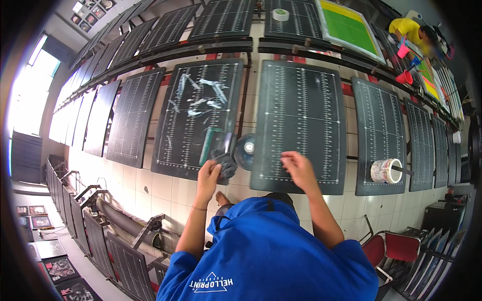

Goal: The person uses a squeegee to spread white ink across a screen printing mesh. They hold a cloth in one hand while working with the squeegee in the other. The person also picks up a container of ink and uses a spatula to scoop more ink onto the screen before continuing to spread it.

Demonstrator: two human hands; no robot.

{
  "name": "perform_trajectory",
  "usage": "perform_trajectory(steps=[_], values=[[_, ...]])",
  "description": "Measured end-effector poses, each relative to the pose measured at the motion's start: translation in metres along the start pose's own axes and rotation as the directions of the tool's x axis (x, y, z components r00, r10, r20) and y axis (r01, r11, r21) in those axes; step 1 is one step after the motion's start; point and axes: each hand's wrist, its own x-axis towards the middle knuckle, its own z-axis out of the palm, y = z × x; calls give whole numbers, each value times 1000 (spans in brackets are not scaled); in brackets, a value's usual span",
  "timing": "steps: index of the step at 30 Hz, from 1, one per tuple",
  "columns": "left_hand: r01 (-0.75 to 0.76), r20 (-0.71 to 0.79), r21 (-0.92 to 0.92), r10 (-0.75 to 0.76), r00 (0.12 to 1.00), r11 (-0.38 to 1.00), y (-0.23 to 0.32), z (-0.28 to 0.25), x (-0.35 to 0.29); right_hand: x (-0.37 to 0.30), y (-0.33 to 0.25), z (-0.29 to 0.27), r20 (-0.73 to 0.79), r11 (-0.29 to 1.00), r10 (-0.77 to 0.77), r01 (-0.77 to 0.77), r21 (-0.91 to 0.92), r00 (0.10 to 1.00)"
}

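My left hand [207, 175] is closed on a dark crumpled cloth [225, 161] at the near right corner of a black printing board [165, 125]. Beside the cloth, a green-edged flat piece [207, 145] lies on that board; its exact kind is unclear. White smears [208, 95] mark the board's far half. Over the near part of the neighbouring black board [301, 125] is my right hand [299, 170]. Its fingers are loosely bent and a little blurred, with nothing seen in them. Between the two boards shows a round clear container [246, 149], partly hidden.
More black boards on rails stretch left and right and in a far row. A paint-stained white tub [386, 171] stands on a board at right. A tape roll [280, 15] and a green screen frame [350, 29] lie farther off. A person in yellow [409, 30] bends at far right.
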Motion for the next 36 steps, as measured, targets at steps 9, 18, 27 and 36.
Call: perform_trajectory(steps=[9, 18, 27, 36], values=[[16, -282, -270, -95, 955, 963, -88, -243, -55, 71, 5, 221, -236, 758, 233, -328, -564, 943], [65, -346, -389, -211, 914, 919, -155, -344, -61, 88, -27, 267, -298, 943, 206, -270, -196, 932], [170, -407, -335, -305, 861, 927, -140, -340, -79, 294, -132, 265, -107, 642, -308, 124, -757, 945], [222, -378, -366, -362, 852, 904, -143, -348, -80, 379, -103, 278, 28, 229, -410, 132, -964, 912]])
